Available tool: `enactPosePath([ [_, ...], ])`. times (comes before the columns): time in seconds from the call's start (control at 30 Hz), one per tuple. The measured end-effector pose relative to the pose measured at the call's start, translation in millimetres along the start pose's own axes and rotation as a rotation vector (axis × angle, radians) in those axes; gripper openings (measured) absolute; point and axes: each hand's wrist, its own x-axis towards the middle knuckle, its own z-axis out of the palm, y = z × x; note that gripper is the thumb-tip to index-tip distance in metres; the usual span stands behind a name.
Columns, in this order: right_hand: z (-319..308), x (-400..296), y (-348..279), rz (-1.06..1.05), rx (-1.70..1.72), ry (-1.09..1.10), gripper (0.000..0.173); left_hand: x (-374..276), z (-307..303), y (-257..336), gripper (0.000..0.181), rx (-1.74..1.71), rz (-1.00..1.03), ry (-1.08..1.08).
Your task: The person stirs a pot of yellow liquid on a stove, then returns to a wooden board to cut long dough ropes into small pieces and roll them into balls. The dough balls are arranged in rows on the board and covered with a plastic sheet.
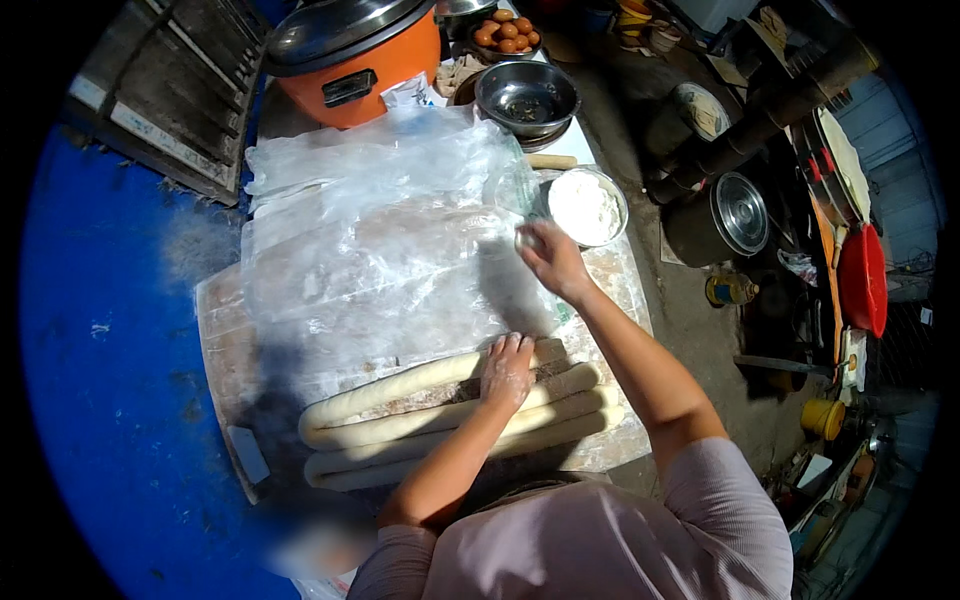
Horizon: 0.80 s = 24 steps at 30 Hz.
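Long, thick ropes of dough point(390, 390) lie side by side near the front of a floured board point(225, 300), with folded-back bends at their left ends. On the rearmost rope rests my left hand point(508, 371), its fingers over the dough near the right end. My right hand point(551, 259) is raised over the edge of a clear plastic sheet point(405, 262), with a small pale piece at its curled fingertips; whether that is dough is unclear. Just beyond it stands a metal bowl of white flour point(586, 208). The plastic sheet covers much of the board behind the ropes.
An orange lidded pot point(375, 82), a steel bowl point(527, 101), a wooden rolling pin point(551, 161) and a bowl of eggs point(508, 36) stand at the back. A white scraper point(248, 454) lies at the board's left edge. Lidded metal pot point(739, 214) stands right.
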Motion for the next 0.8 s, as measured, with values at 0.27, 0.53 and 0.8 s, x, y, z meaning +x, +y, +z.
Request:
enactPosePath([
  [0.27,48.9,76.2,48.7,-0.141,-0.991,0.106,0.051,-5.2,26.8,-40.6,0.041,0.117,0.130,0.108],
  [0.53,-25.9,-55.0,4.2,0.252,-0.056,0.015,0.025,-10.3,-9.9,-40.4,0.051,-0.369,0.125,0.196],
  [0.8,30.4,-114.7,-5.7,0.870,0.921,-0.250,0.035,-6.6,-6.3,-34.5,0.064,-0.166,0.084,0.174],
])
